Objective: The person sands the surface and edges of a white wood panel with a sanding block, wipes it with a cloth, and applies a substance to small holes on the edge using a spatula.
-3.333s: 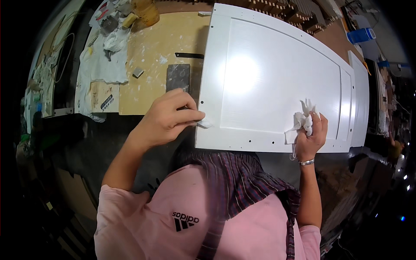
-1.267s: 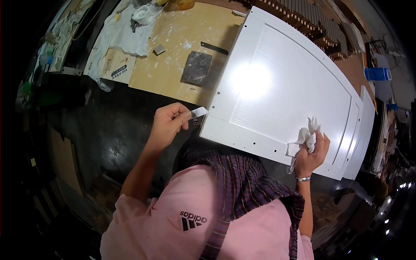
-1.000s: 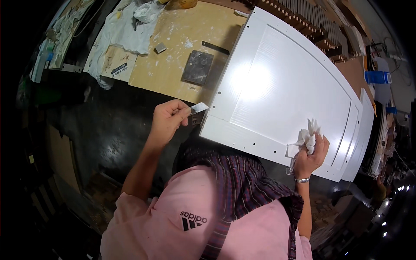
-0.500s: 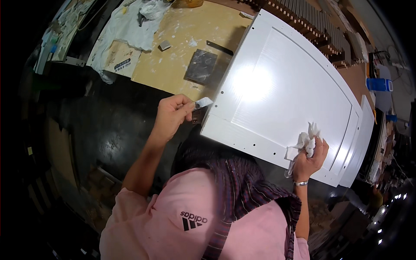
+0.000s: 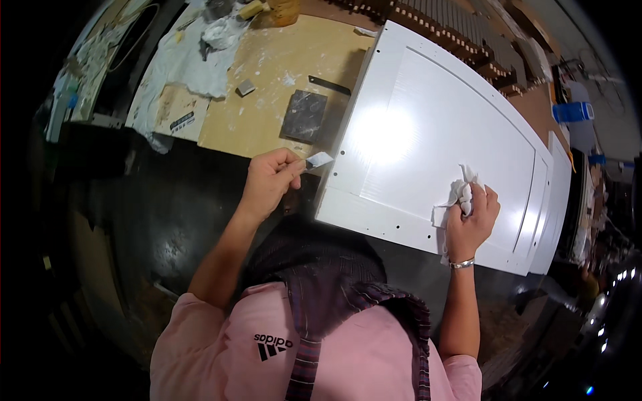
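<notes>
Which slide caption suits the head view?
Left hand pinching flat tool beside white panel; right hand gripping crumpled white cloth.

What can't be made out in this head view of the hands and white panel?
Flat blade, rear end: head view, hidden by the left hand.
Crumpled white cloth, inner folds: head view, hidden by the right hand.
White panel, underside: head view, turned from the camera.
Amber container, far part: head view, cut off by top edge.

From here I see a white panel (image 5: 445, 127), smooth and glossy. The crumpled rag (image 5: 460, 196) looks like matt cloth to me, the bracelet (image 5: 461, 264) like shiny metal.
</notes>
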